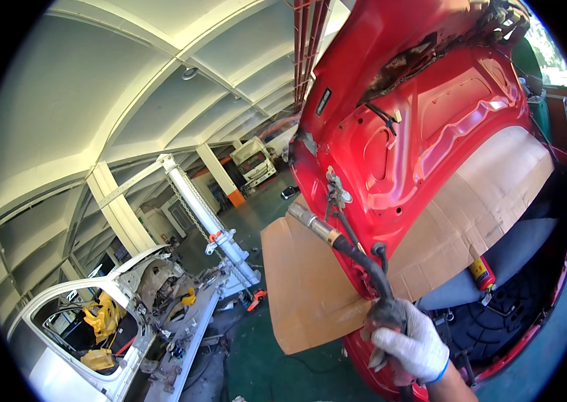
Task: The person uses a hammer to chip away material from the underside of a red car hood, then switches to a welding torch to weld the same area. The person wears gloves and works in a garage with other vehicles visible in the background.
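Note:
My right hand (417,342), in a whitish work glove, is wrapped round the handle of a welding torch (380,281) at the lower right. The torch has a black curved neck and a metal nozzle (313,224) that points up and to the left. Behind the torch lies a large brown cardboard sheet (310,288), spread across the opening below a raised red car lid (431,107). The nozzle overlaps the cardboard in view; whether they touch, I cannot tell. The lid's lower left edge is close to the torch neck. My left hand is out of view.
A small red fire extinguisher (482,275) lies on grey material in the car's open compartment. At left, a stripped white car body (62,368) stands beside a metal bench (193,342). A pale post with a chain (206,218) rises from it. A white truck (253,163) is parked far back.

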### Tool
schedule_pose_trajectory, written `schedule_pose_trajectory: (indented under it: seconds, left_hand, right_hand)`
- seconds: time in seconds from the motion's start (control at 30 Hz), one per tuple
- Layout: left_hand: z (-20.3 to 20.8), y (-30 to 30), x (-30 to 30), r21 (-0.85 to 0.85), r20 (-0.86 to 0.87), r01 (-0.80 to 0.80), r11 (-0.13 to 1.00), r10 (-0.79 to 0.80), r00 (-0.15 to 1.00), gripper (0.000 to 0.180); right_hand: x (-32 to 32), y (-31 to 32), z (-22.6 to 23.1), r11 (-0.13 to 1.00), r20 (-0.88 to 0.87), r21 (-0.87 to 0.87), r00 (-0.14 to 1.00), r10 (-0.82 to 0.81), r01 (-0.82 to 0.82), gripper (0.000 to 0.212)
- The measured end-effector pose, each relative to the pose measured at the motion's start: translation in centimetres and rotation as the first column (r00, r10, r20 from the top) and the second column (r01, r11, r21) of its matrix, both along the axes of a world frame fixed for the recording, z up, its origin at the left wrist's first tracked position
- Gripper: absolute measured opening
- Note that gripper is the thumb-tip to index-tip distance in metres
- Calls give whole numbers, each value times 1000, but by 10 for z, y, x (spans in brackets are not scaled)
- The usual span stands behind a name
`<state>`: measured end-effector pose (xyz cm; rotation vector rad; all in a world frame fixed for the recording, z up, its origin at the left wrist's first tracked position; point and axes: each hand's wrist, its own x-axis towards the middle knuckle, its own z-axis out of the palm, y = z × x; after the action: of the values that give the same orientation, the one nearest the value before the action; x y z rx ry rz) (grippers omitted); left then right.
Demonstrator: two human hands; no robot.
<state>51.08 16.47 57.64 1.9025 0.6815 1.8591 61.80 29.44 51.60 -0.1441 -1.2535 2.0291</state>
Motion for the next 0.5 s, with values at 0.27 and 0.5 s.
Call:
schedule_pose_trajectory:
  seconds: [0.27,0.5]
  left_hand:
    - [17,50,-43,357,-391,-518,778,627,673,45]
    - [21,141,-67,380,-460,-613,693,716,524,58]
  right_hand:
    - [-16,53,26,998,-105,-44,993,-51,46,39]
    - [-57,80,26,993,-193,27,975,-110,118,37]
